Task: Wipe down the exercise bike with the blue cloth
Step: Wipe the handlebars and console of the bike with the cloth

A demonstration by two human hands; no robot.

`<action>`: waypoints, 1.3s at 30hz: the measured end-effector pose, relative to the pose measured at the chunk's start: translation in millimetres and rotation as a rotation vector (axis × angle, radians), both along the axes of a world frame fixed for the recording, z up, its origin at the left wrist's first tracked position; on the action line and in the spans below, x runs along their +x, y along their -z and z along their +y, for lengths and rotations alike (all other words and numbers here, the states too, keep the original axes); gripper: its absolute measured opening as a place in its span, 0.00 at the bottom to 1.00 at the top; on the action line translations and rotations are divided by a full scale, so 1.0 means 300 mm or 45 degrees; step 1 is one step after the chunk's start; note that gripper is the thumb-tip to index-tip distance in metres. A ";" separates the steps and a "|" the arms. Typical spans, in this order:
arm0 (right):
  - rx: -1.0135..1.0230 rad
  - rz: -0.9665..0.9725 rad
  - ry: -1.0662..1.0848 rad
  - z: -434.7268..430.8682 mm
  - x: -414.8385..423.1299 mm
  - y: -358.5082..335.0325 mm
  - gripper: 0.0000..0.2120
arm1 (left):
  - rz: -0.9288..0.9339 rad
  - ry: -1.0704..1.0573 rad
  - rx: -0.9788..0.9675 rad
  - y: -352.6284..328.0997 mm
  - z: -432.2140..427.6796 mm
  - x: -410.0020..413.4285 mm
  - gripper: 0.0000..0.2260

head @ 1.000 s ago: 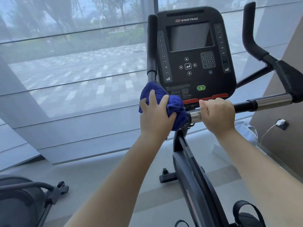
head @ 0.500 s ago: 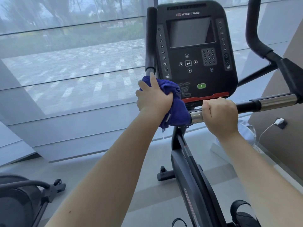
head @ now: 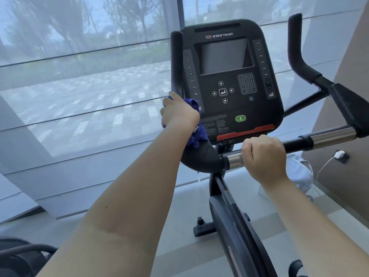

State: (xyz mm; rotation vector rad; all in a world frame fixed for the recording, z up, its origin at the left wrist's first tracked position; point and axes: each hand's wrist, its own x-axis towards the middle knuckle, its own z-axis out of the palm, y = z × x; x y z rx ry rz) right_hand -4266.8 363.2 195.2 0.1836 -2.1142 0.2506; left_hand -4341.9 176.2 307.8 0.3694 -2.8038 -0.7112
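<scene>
Indoors, shaded window (head: 79, 86), grey floor (head: 179, 206); my left hand (head: 179, 113), fingers curled round blue cloth (head: 196, 134), climbed upright grip (head: 176, 62); right hand (head: 263, 154) clenches handlebar (head: 331, 136).

The left hand (head: 179, 113) is holding the cloth (head: 197, 135) against the upright grip (head: 176, 62) just left of the console (head: 225, 76). The right hand (head: 263, 154) is gripping the crossbar (head: 329, 136) below the console, right of the cloth.

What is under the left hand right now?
The blue cloth, bunched against the left upright handlebar; it shows beside the knuckles and hangs below the wrist. The left hand covers the stretch of bar beneath, so contact there is hidden.
</scene>
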 end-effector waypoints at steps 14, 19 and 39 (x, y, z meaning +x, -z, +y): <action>0.031 -0.029 0.044 0.002 -0.006 0.002 0.16 | 0.204 0.280 -0.324 0.106 -0.027 0.198 0.23; 0.026 -0.009 0.038 -0.004 0.005 -0.004 0.15 | 0.332 0.473 -0.400 0.164 -0.064 0.298 0.20; 0.020 -0.057 0.007 0.011 0.001 0.017 0.17 | 0.762 0.664 -0.583 0.321 -0.069 0.348 0.32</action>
